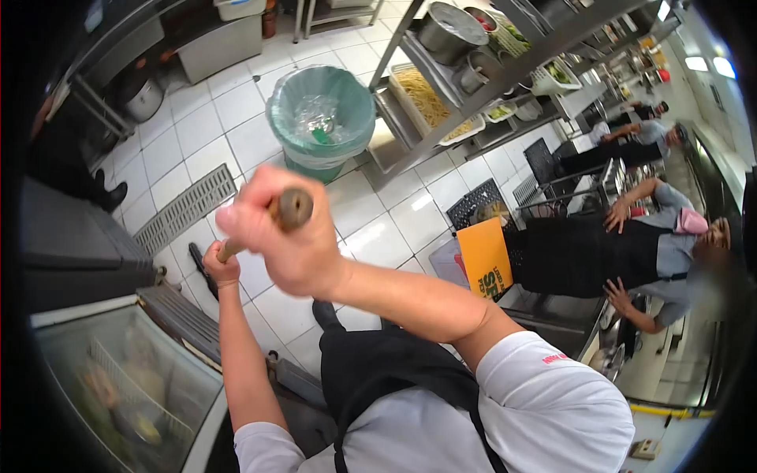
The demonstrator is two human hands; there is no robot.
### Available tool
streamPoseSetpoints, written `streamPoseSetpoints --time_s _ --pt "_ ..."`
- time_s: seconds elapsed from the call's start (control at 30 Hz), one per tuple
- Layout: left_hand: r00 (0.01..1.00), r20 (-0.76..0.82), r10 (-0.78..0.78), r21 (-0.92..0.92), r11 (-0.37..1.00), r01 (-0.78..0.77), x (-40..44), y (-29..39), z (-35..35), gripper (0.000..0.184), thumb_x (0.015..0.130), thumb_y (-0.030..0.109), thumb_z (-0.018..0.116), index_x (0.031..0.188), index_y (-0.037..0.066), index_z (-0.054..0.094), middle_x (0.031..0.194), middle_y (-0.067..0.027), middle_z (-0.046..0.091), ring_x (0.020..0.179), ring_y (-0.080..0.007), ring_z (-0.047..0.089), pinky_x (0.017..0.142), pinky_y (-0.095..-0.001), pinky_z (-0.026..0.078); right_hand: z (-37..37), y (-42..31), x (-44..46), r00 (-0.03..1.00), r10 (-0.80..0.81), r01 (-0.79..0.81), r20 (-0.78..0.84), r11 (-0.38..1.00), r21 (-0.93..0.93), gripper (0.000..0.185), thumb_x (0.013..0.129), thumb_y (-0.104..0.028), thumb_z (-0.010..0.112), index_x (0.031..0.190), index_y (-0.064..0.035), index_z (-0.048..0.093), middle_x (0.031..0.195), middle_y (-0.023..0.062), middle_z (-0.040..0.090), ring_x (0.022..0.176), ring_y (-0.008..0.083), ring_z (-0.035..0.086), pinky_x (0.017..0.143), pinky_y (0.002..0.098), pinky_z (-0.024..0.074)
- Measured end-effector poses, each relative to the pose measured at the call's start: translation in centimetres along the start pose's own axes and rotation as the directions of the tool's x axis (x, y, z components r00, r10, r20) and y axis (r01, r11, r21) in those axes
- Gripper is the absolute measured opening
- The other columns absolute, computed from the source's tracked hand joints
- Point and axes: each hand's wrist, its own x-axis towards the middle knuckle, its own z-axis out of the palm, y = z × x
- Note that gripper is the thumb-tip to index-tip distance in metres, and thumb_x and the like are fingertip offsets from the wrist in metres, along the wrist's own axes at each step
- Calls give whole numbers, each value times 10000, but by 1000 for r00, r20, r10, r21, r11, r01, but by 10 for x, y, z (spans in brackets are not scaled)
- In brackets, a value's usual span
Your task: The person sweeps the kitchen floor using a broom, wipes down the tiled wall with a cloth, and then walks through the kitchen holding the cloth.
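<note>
My right hand [276, 244] is raised close to the camera, its fingers wrapped round the top of a long wooden pole [296, 208]. The pole's round end points up at me. Lower down and to the left, my left hand [222, 266] grips the same pole. On the floor just beyond my left hand lies a narrow black strip [201, 268]; it could be the pole's head, but the joint is hidden. White floor tiles [363, 244] spread out around and below the hands.
A green bin [322, 118] with a clear liner stands ahead, beside a metal shelf [394, 162] holding food trays. A floor drain grate [187, 206] runs left. A glass-topped display case [134, 386] is near left. A co-worker in a black apron [583, 252] stands right, near an orange board [483, 256].
</note>
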Motion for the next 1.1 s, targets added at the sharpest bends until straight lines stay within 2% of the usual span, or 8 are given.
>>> streamPoseSetpoints --time_s 0.13,0.17,0.33,0.43,0.67,0.83,0.93,1.1 --pt "976 218 -9 72 997 -7 28 7 3 315 787 151 631 582 26 428 530 -168 445 446 -308 431 467 -411 357 -23 -6 -27 980 -165 179 115 976 -121 202 874 -29 637 725 -43 500 636 33 525 542 124 492 531 281 414" --pt "948 309 81 48 994 -100 34 23 -2 317 800 127 615 574 25 415 511 -165 432 434 -298 418 464 -408 352 -36 -19 -33 968 -209 226 139 966 -123 204 877 -25 629 725 -46 494 633 32 518 541 136 487 537 294 415" --pt "909 402 114 -161 986 -52 4 126 33 313 804 152 597 581 33 413 524 -134 437 459 -212 415 466 -353 356 -104 -114 -67 916 -340 345 213 938 12 267 953 -161 550 716 -86 454 617 9 494 537 174 484 544 348 421" --pt "872 460 166 -186 979 -88 -32 211 56 237 744 119 631 576 58 476 537 -140 497 474 -333 491 458 -403 391 -144 -188 -99 883 -395 392 253 918 64 303 992 -270 521 733 -126 458 590 -20 495 526 99 518 544 307 539" --pt "785 535 312 -534 845 28 -131 386 119 316 794 126 682 590 63 449 528 -127 487 479 -340 509 468 -419 407 -143 -344 -194 860 -510 501 11 841 -205 271 912 -112 639 703 -89 468 540 12 526 428 106 521 438 259 534" --pt "763 502 408 -679 732 55 -189 465 173 336 800 93 697 608 59 423 529 -117 471 472 -318 466 457 -388 369 -135 -400 -231 941 -256 335 222 798 -501 377 962 -353 586 749 -88 425 550 21 482 401 128 458 377 292 441" --pt "793 499 349 -678 727 107 -212 500 195 372 810 148 731 619 65 423 527 -107 463 487 -320 462 504 -391 386 -143 -412 -250 923 -177 340 341 790 -510 342 923 -328 620 736 -87 466 558 11 501 406 112 467 390 258 451" --pt "884 355 304 -572 819 -52 -235 507 238 335 847 333 734 888 48 562 720 -97 557 666 -265 539 673 -362 452 -186 -383 -268 819 -262 475 511 809 -346 252 777 -67 767 661 -50 544 540 30 504 410 146 469 407 264 417"
